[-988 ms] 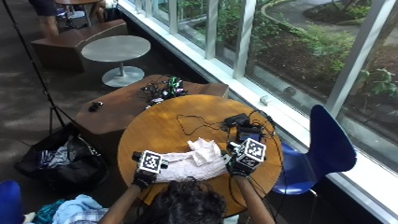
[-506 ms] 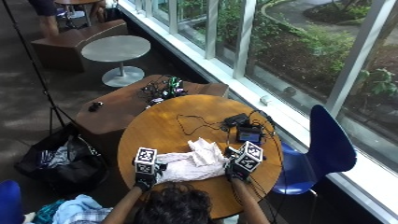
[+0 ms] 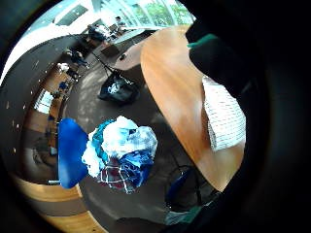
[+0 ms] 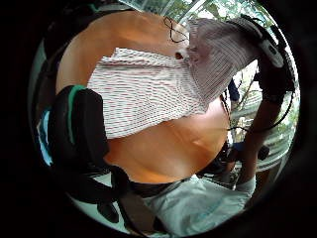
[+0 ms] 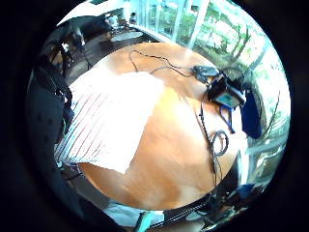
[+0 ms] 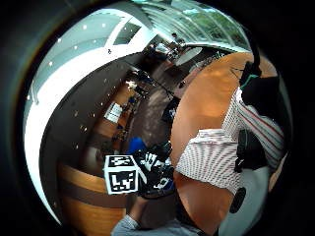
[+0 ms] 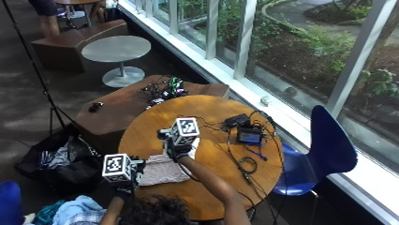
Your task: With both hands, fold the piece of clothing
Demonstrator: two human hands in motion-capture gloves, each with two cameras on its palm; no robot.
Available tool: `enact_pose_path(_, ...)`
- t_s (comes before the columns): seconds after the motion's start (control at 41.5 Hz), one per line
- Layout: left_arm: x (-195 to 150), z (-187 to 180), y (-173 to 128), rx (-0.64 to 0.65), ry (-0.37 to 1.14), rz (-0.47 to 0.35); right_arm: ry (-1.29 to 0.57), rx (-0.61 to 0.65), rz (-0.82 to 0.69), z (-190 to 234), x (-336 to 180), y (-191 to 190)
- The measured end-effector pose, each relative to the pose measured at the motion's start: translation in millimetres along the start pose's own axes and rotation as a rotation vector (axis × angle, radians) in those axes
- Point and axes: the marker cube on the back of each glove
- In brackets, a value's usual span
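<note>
— Hands first: left hand [image 7: 122, 174] pinching an edge of the piece of clothing [image 7: 161, 171] at the near-left rim of the counter [image 7: 205, 110]; right hand [image 7: 179, 149] clenched on a lifted flap of the same cloth, up over the counter's middle.

— Lying where, exactly?

— Mostly flat on the counter's near-left part, striped, with just that one flap raised off the wood.

— So mid-fold, probably. How to do it well?

— Judging only from this: pin the anchored edge down at the rim, carry the raised flap across and low, then lay it so both edges line up. Better to pull gently taut before setting down, and to smooth from the crease outward. Worth watching for a sag in the middle of the flap, likely to trap a wrinkle.

— Any snag risk?

— Possibly the cables on the counter's far side; best to stay on the near half.

— Which way pointing?

— Long axis running from the counter's near-left rim in toward its centre, roughly along the line between the two hands. Can't tell which end is the collar or the hem; hidden by the fold and the gloves.
</note>
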Motion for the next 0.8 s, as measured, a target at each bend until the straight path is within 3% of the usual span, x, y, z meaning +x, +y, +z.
enact_pose_path(0.096, -22, -5, 16, 0.026, 0.031, -0.071, 0.086, -0.082, -0.107, 44, -42, 3)
enact_pose_path(0.193, -45, -1, 30, 0.034, 0.040, -0.139, 0.113, -0.201, -0.173, 81, -74, 33)
enact_pose_path(0.362, -58, 5, 36, 0.026, 0.073, -0.169, 0.131, -0.245, -0.220, 131, -78, 50)
enact_pose_path(0.482, -51, 7, 30, 0.013, 0.060, -0.148, 0.062, -0.353, -0.337, 114, -76, 65)
enact_pose_path(0.651, -23, 4, 13, 0.019, 0.014, -0.063, -0.105, -0.673, -0.531, 62, -44, 97)
enact_pose_path(0.796, 16, -1, 2, -0.011, -0.030, 0.034, 0.019, -0.865, -0.424, 6, 23, 122)
